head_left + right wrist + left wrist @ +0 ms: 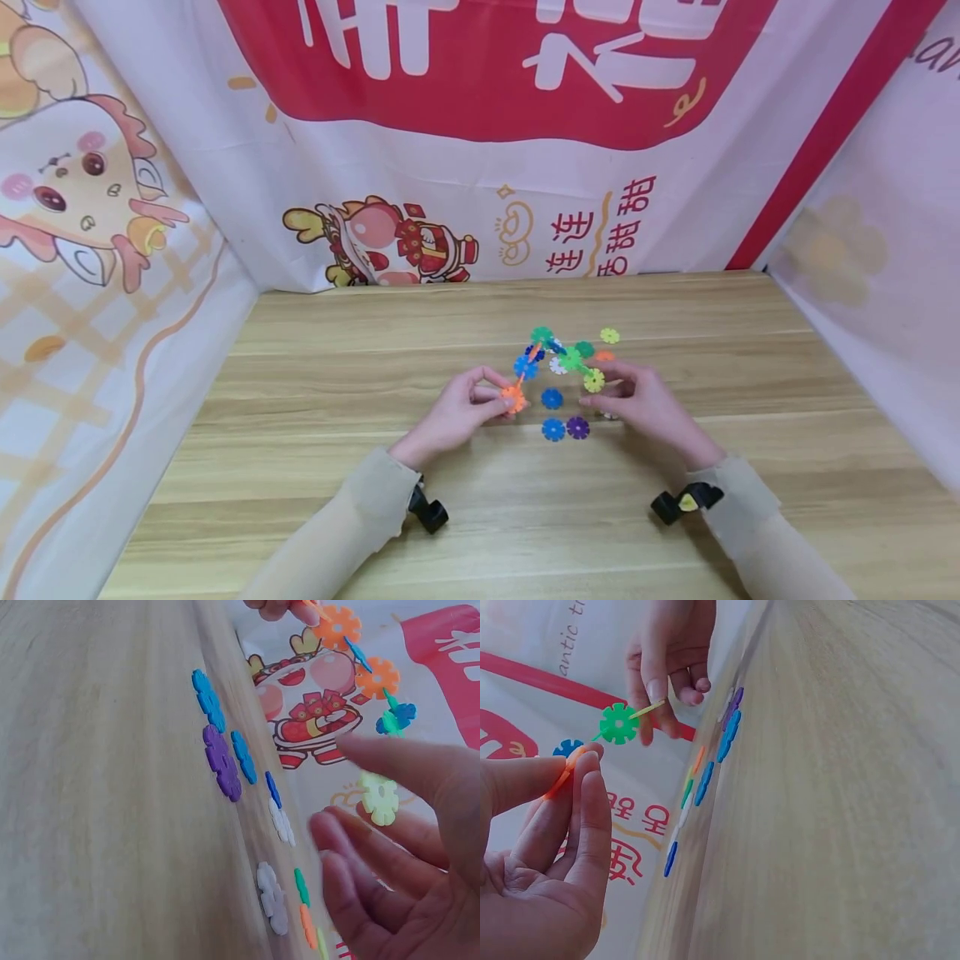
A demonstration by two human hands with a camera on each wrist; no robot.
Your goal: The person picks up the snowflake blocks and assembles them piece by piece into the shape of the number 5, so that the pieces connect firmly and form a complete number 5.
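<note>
A chain of slotted plastic snowflake discs hangs between the two hands, with a green disc point(542, 337) at its top and a blue disc point(526, 367) on its left side. My left hand point(468, 410) pinches the orange disc point(513, 399) at the left end between thumb and fingers. At the other end a yellow disc point(379, 796) joins a light green disc point(619, 724). My right hand point(637, 402) is beside this yellow disc, its thumb held apart from the fingers. In the right wrist view the disc overlaps those fingers.
Loose discs lie on the wooden table point(337, 358): two blue ones point(552, 398), a purple one point(222, 763), and white, green, orange and yellow ones near the right hand. Printed cloth point(480, 208) hangs behind the table and at both sides.
</note>
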